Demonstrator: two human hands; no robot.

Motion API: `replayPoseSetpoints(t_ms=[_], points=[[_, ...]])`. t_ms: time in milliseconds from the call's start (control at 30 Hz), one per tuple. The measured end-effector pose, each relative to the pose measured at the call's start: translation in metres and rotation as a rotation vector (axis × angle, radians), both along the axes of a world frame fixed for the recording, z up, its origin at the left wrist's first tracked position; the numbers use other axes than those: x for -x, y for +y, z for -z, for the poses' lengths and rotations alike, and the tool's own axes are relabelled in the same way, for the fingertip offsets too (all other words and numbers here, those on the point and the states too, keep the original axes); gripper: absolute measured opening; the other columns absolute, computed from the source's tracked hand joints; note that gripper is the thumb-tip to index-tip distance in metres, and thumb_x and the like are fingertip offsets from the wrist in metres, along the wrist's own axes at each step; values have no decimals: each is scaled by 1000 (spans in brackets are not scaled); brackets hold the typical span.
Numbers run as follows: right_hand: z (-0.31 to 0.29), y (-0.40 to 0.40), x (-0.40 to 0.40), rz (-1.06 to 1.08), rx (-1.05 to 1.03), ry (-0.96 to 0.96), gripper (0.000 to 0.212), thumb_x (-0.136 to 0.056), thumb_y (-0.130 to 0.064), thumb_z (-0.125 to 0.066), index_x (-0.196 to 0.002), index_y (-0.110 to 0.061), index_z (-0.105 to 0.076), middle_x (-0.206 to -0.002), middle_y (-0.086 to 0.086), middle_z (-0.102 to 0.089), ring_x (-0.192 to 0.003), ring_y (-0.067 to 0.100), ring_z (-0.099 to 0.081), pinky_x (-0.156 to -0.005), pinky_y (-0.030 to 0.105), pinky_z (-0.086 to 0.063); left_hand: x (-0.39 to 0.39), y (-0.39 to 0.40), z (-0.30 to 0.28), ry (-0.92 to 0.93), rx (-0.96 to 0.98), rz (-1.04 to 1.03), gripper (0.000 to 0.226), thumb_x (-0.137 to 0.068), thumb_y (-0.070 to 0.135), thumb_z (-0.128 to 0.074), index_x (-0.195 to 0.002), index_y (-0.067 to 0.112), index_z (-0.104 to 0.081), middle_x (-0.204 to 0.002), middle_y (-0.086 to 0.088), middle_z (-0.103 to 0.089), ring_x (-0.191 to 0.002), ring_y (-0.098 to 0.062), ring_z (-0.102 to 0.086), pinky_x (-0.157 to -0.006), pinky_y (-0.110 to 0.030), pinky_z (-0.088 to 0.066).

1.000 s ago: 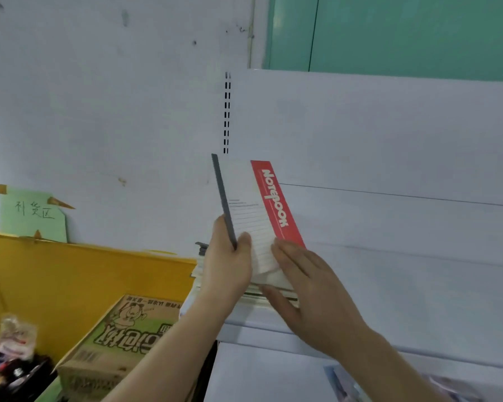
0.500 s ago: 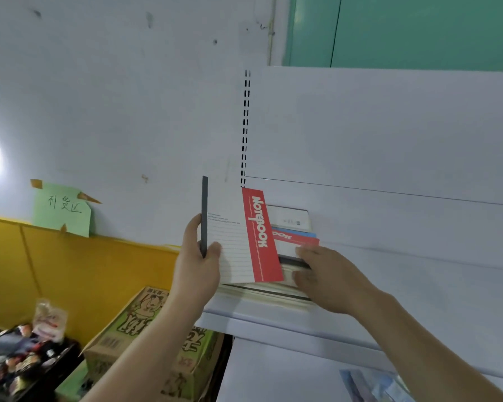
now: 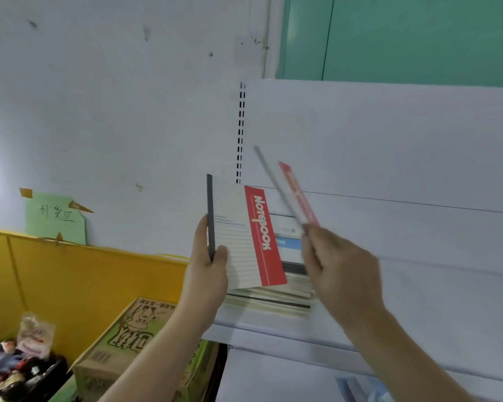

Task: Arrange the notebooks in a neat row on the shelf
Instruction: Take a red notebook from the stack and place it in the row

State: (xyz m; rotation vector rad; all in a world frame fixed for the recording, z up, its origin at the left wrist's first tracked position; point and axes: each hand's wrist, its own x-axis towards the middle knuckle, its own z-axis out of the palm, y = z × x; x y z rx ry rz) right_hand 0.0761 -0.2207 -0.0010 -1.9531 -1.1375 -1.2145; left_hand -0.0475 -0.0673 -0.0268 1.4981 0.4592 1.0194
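My left hand (image 3: 208, 274) grips a notebook (image 3: 244, 239) upright by its dark spine; its lined cream cover has a red band reading NOTEBOOK. My right hand (image 3: 339, 265) grips a second, similar notebook (image 3: 288, 195), lifted and tilted left, blurred and seen nearly edge-on. Under both hands a stack of notebooks (image 3: 270, 300) lies flat on the white shelf (image 3: 418, 300), with a blue-and-white cover showing on top.
A white slotted upright (image 3: 240, 132) rises behind the notebooks. A yellow partition (image 3: 70, 274) stands to the left, with a printed cardboard box (image 3: 134, 343) and a dark bin of packets (image 3: 15, 367) below. A lower shelf (image 3: 288, 378) holds something blue.
My right hand has picked a second notebook off the flat stack and raised it, tilted. My left hand keeps its notebook upright in about the same spot.
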Motion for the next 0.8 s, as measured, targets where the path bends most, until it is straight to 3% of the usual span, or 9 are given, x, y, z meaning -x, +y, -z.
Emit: replayPoseSetpoints(t_ms=[100, 167, 267, 433, 533, 600, 733, 800], points=[[28, 19, 24, -59, 168, 1, 33, -99, -34, -45, -117, -16, -66, -109, 3, -70, -97, 21, -66, -73, 33, -56, -14, -16, 0, -101, 74, 94, 49, -107, 20, -40, -142, 53, -36, -123, 8, -67, -109, -15, -67, -91, -43, -57], [41, 24, 35, -79, 256, 85, 42, -102, -39, -37, -127, -14, -60, -124, 8, -64, -116, 24, -58, -94, 38, -51, -22, -26, 1, -145, 110, 131, 42, -107, 30, -39, -141, 54, -38, -122, 12, -67, -109, -9, -67, -92, -38, -56], [48, 17, 38, -131, 341, 152, 47, -104, -42, -28, -139, -19, -49, -140, 4, -52, -133, 22, -43, -110, 40, -37, -30, -36, 5, -175, 65, 182, 40, -105, 30, -44, -143, 43, -39, -119, 15, -69, -111, -6, -66, -92, -35, -56], [51, -22, 16, -123, 285, 218, 44, -101, -36, -39, -136, -14, -53, -141, 3, -51, -136, 19, -39, -108, 43, -39, -51, -49, 11, -156, 5, 208, 47, -103, 9, -49, -140, 36, -42, -124, 10, -67, -115, -11, -64, -95, -40, -56], [44, -58, -8, 78, 196, 383, 64, -97, -58, -28, -149, -21, -29, -156, 1, -28, -140, 19, -30, -113, 40, -34, -68, -68, 12, -147, -2, 226, 59, -100, 10, -55, -146, 42, -36, -124, 8, -67, -108, -9, -67, -83, -30, -60], [43, -86, -23, 113, 194, 532, 73, -92, -67, -24, -152, -29, -8, -159, -8, -11, -138, 13, -30, -109, 31, -34, -81, -88, 14, -125, 4, 277, 65, -99, 12, -58, -148, 47, -32, -121, 8, -68, -104, -9, -69, -77, -28, -60], [44, -147, -38, 39, 229, 614, 87, -85, -65, -48, -151, -35, -1, -150, -26, -8, -121, -9, -30, -96, 4, -29, -116, -140, 19, -91, 1, 319, 61, -102, 13, -52, -146, 50, -33, -124, 11, -66, -106, -8, -67, -81, -30, -60], [45, -183, -51, 50, 252, 623, 93, -81, -65, -54, -151, -37, 1, -148, -30, -6, -119, -15, -24, -97, 2, -25, -137, -169, 21, -75, 11, 340, 57, -103, 14, -50, -146, 48, -35, -118, 11, -69, -100, -5, -68, -81, -32, -60]])
